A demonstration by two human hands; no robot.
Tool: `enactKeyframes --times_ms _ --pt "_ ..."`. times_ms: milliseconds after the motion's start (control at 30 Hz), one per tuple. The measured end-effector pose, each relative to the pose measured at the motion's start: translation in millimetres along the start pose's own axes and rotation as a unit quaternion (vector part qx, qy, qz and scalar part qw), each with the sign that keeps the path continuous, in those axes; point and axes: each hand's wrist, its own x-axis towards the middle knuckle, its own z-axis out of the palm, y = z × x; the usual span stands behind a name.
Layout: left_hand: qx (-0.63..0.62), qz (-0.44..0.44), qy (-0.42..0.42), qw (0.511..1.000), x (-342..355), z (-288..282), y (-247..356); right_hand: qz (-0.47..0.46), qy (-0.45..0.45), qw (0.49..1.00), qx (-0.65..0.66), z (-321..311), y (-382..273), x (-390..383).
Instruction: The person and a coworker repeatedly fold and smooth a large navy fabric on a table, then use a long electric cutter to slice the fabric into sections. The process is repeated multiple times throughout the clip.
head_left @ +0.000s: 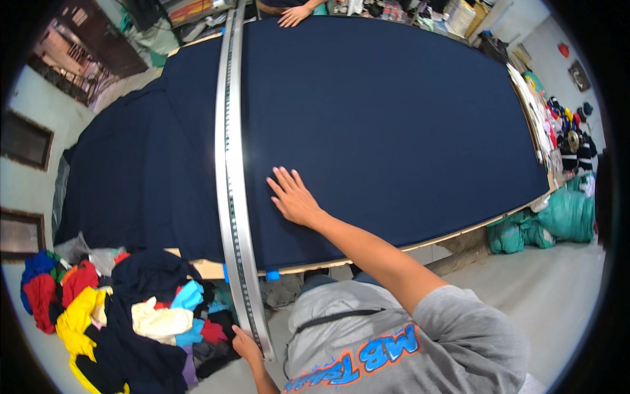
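Note:
Dark navy fabric (380, 125) covers the long table, smooth on the right and loosely folded on the left. Across it from far to near runs a long silver metal rail (230, 144) with a dark slotted strip, its near end jutting past the table edge. My right hand (294, 200) lies flat on the fabric just right of the rail, fingers spread. Down at the rail's near end, my left hand (247, 346) grips its left edge, the fingers partly hidden. At the far edge, another person's hand (295, 14) rests on the fabric.
A heap of mixed coloured cloth (161, 318) lies below the table's left end. Blue clips (272, 275) sit on the near edge. Stuffed green sacks (551, 220) stand at the right, by stacked papers (530, 108) on the table's end. Clutter lines the far side.

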Motion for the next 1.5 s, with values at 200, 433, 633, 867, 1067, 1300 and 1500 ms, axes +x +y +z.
enactKeyframes --times_ms 200,433,633,867,1067,1300,1500 --pt "0.011 -0.017 -0.002 1.000 -3 0 -13 0.087 -0.085 0.990 -0.077 35 6 145" --pt "-0.088 0.018 0.020 0.996 3 0 -3 0.015 0.024 1.000 -0.010 27 30 96" --pt "0.008 0.139 0.082 0.987 107 32 101 0.127 0.057 0.990 -0.010 -98 63 -81" --pt "-0.011 -0.052 0.166 0.985 238 154 188 0.426 0.057 0.894 -0.129 -160 167 -353" --pt "-0.643 -0.179 0.046 0.743 273 126 255 0.426 0.111 0.895 -0.068 -173 188 -416" --pt "-0.690 0.061 -0.008 0.721 69 85 492 0.333 0.187 0.915 0.127 -226 232 -477" --pt "-0.766 -0.002 0.076 0.639 -58 168 573 0.501 0.334 0.796 0.067 -335 352 -682"
